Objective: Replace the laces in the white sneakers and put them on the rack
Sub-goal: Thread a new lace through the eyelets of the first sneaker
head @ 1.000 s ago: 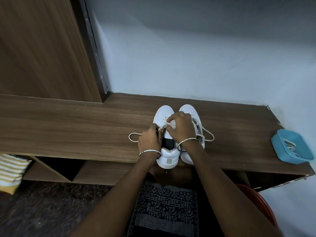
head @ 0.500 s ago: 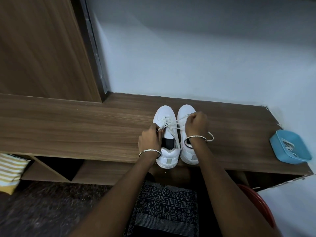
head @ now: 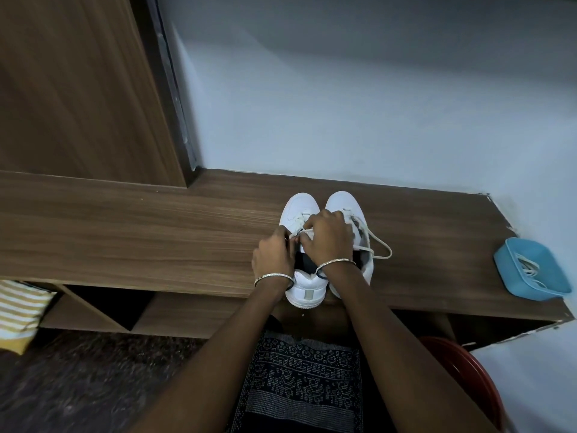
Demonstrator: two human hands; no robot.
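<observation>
Two white sneakers stand side by side, toes away from me, on the wooden rack top (head: 156, 239). The left sneaker (head: 298, 210) has its heel over the front edge. My left hand (head: 273, 256) grips that shoe's left side and pinches its lace. My right hand (head: 327, 235) lies across the laced part of the left sneaker, fingers curled round the white lace (head: 296, 234). The right sneaker (head: 343, 201) is partly hidden by my right hand; a loop of its lace (head: 382, 250) trails to the right.
A blue tray (head: 512, 270) holding loose white laces sits at the rack's right end. Open shelf compartments (head: 106, 307) lie below the top. A striped cloth (head: 18, 310) is at far left, a red round object (head: 468, 373) at lower right. A wooden panel (head: 71, 89) stands behind on the left.
My right hand went out to the right pulling the lace, then came back over the left sneaker's laces. My left hand stayed at the shoe's left side.
</observation>
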